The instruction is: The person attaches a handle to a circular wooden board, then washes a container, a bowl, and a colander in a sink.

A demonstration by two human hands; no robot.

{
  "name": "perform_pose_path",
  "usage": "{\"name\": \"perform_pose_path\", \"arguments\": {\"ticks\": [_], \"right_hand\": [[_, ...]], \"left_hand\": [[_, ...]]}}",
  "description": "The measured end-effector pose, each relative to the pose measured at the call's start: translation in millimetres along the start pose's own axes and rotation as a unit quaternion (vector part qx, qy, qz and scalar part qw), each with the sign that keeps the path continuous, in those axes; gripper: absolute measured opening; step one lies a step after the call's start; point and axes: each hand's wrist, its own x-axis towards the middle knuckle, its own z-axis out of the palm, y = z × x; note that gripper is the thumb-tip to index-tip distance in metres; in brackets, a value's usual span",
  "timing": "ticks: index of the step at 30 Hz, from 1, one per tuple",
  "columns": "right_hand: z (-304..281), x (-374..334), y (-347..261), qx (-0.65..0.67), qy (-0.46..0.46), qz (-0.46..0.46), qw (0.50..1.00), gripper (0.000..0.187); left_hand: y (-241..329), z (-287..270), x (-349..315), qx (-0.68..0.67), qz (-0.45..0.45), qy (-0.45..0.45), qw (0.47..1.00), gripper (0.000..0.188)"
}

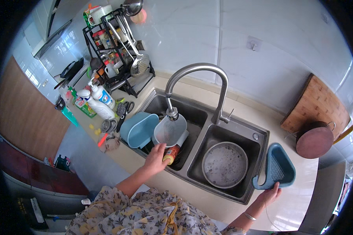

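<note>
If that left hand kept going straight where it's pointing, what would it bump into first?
Probably the translucent container. The left hand points toward it, fingertips at or very near its near rim; whether they touch is hard to tell.

The cream table [176, 187] holds an inset steel sink [196, 147]. Bottles [102, 96] and a black rack [123, 74] stand left; a cutting board [315, 103] leans right, near a blue basket [280, 164].

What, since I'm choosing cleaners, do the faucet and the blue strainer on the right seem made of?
Faucet: probably steel or plated metal, smooth and satiny, given its long bright reflections. Blue strainer: likely moulded plastic, low-gloss, judging by its even colour.
</note>
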Motion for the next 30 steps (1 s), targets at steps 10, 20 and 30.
{"name": "perform_pose_path", "arguments": {"ticks": [10,20,30], "right_hand": [[21.7,-41.3,0.7,0.089,0.152,0.017,0.984,0.029],[133.4,-217.3,118.4,-0.264,-0.378,0.092,0.883,0.026],[241.7,-270.7,195.7,-0.137,-0.390,0.320,0.853,0.047]], "left_hand": [[-70.6,19.0,41.9,0.234,0.119,-0.011,0.965,0.045],[-107.3,41.8,68.4,0.254,0.149,-0.056,0.954,0.007],[-97.5,19.3,57.9,0.138,0.183,0.051,0.972,0.011]]}}
